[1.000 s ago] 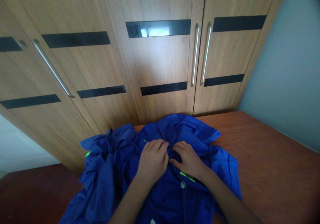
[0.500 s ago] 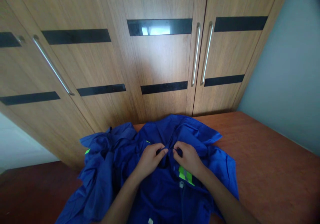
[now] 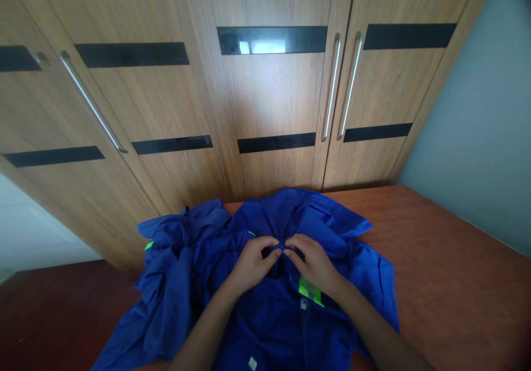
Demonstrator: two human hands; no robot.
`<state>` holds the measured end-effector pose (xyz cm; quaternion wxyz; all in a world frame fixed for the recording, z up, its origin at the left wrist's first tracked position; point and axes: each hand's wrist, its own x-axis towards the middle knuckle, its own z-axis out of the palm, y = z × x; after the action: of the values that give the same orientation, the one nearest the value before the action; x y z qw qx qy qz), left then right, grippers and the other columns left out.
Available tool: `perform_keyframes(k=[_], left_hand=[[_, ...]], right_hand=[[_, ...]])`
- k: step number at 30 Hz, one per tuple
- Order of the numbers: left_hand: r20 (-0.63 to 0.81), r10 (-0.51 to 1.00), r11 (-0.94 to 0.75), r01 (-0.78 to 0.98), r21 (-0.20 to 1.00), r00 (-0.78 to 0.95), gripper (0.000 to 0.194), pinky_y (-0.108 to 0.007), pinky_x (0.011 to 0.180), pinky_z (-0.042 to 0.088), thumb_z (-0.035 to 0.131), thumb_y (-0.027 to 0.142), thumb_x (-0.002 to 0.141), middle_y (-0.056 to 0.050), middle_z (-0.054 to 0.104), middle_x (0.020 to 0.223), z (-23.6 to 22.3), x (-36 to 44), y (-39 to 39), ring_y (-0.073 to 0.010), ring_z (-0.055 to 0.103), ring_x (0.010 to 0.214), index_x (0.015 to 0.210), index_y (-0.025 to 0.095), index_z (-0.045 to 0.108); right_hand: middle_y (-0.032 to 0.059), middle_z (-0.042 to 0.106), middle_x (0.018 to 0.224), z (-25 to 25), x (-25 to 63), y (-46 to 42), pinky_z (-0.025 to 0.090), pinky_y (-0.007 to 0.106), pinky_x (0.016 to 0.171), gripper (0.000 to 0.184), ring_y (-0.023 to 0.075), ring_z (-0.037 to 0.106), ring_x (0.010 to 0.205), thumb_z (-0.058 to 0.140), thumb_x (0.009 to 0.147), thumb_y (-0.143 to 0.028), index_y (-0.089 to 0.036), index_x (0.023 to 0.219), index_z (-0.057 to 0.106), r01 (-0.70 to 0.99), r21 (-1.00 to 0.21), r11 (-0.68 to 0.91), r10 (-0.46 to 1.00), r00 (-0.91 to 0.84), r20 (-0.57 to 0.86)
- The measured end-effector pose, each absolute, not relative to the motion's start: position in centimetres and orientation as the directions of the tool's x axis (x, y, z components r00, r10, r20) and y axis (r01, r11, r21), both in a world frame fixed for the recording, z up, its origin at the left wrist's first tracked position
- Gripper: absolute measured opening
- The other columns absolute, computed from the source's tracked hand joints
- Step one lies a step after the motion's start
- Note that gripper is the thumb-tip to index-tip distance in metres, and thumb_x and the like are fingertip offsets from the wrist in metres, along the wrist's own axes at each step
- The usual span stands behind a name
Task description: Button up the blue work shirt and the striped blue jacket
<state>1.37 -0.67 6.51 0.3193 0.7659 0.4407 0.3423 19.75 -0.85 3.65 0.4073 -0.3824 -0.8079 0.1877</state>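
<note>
- left hand [image 3: 251, 263] and right hand [image 3: 317, 260] both pinching the blue garment [image 3: 265, 315], tips almost meeting
- green patch [image 3: 309, 291] shows more than a second ago, so probably both on one spot now
- garment's bunched up to the red-brown surface's [image 3: 448, 260] back edge

No lettering, label, brand, number or sign can be read anywhere here.

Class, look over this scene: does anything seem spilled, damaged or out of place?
Nothing stands out as spilled or damaged. The blue garment lies rumpled rather than flat, but with the left hand and right hand pinching its fabric, that seems ordinary.
</note>
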Motion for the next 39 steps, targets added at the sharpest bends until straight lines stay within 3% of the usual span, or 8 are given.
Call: perform_keyframes(k=[6, 15, 22, 24, 29, 31, 35, 39], left_hand=[[0.267, 0.862, -0.452, 0.416, 0.789, 0.431, 0.018, -0.024, 0.072, 0.045, 0.053, 0.024, 0.085, -0.003, 0.069, 0.079, 6.6, 1.1, -0.7, -0.0166, 0.062, 0.076, 0.081, 0.017, 0.069], [0.387, 0.902, -0.406, 0.686, 0.605, 0.193, 0.018, -0.027, 0.076, 0.045, 0.051, 0.016, 0.081, -0.002, 0.072, 0.087, 5.3, 1.4, -0.1, -0.0184, 0.064, 0.083, 0.084, 0.021, 0.068], [0.445, 0.881, -0.301, 0.54, 0.786, -0.158, 0.017, -0.023, 0.065, 0.045, 0.049, 0.027, 0.083, 0.002, 0.067, 0.073, 7.2, -1.2, 0.3, -0.0161, 0.062, 0.07, 0.081, 0.02, 0.064], [0.426, 0.891, -0.281, 0.544, 0.791, -0.158, 0.017, -0.023, 0.062, 0.045, 0.049, 0.027, 0.083, 0.002, 0.066, 0.071, 7.3, -1.3, 0.3, -0.0156, 0.061, 0.067, 0.081, 0.02, 0.064], [0.324, 0.94, -0.294, 0.74, 0.605, 0.108, 0.024, -0.027, 0.073, 0.047, 0.048, 0.015, 0.078, 0.0, 0.068, 0.083, 6.7, -0.6, 0.1, -0.0175, 0.063, 0.078, 0.092, 0.021, 0.066], [0.324, 0.928, -0.339, 0.781, 0.524, 0.185, 0.034, -0.031, 0.084, 0.046, 0.049, 0.01, 0.074, -0.003, 0.068, 0.098, 6.4, -0.2, -0.2, -0.0197, 0.062, 0.09, 0.102, 0.021, 0.064], [0.438, 0.877, -0.392, 0.819, 0.418, 0.197, 0.049, -0.037, 0.096, 0.042, 0.048, 0.008, 0.074, -0.008, 0.057, 0.118, 6.4, 1.1, -0.8, -0.023, 0.055, 0.109, 0.122, 0.021, 0.053], [0.505, 0.812, -0.48, 0.828, 0.29, 0.293, 0.052, -0.042, 0.104, 0.035, 0.05, 0.009, 0.076, -0.011, 0.048, 0.131, 7.0, 2.6, -1.2, -0.0262, 0.044, 0.123, 0.126, 0.02, 0.048]], right_hand=[[0.0016, 0.059, 0.077, 3.8, 20.1, -0.4, 0.04, 0.027, 0.071, 0.017, 0.0158, 0.054, 0.076, 0.048, 0.091, -0.019, -0.02, 0.082, 0.061, 0.396, -0.67, 0.628, 0.777, -0.368, 0.511], [0.0002, 0.058, 0.073, 5.1, 20.8, -1.2, 0.04, 0.025, 0.067, 0.021, 0.0138, 0.054, 0.071, 0.05, 0.092, -0.029, -0.019, 0.082, 0.065, 0.189, -0.785, 0.59, 0.749, -0.492, 0.444], [0.0006, 0.063, 0.08, 5.6, 26.2, 1.1, 0.044, 0.025, 0.07, 0.023, 0.0152, 0.056, 0.074, 0.057, 0.086, -0.043, -0.022, 0.088, 0.066, -0.013, -0.931, 0.364, 0.926, 0.114, 0.36], [0.0007, 0.062, 0.078, 5.4, 26.7, 1.4, 0.043, 0.025, 0.068, 0.027, 0.0154, 0.055, 0.072, 0.057, 0.084, -0.046, -0.021, 0.085, 0.066, 0.056, -0.914, 0.402, 0.905, 0.125, 0.406], [-0.0032, 0.05, 0.05, 4.8, 25.2, 0.9, 0.034, 0.023, 0.051, 0.042, 0.0114, 0.047, 0.05, 0.051, 0.088, -0.047, -0.018, 0.06, 0.063, 0.379, -0.807, 0.453, 0.868, -0.394, 0.302], [-0.0029, 0.05, 0.048, 4.6, 24.2, 0.7, 0.034, 0.023, 0.05, 0.045, 0.0115, 0.047, 0.048, 0.045, 0.091, -0.045, -0.019, 0.058, 0.062, 0.481, -0.751, 0.452, 0.887, -0.333, 0.321], [0.0046, 0.065, 0.082, 4.4, 22.1, 0.8, 0.047, 0.03, 0.071, 0.025, 0.0184, 0.059, 0.076, 0.051, 0.088, -0.041, -0.02, 0.09, 0.065, 0.562, -0.674, 0.48, 0.839, -0.069, 0.54], [0.011, 0.059, 0.117, 3.4, 20.1, 0.6, 0.042, 0.039, 0.094, 0.046, 0.0254, 0.053, 0.109, 0.064, 0.078, -0.037, -0.02, 0.12, 0.055, 0.66, -0.58, 0.478, 0.836, -0.14, 0.53]])
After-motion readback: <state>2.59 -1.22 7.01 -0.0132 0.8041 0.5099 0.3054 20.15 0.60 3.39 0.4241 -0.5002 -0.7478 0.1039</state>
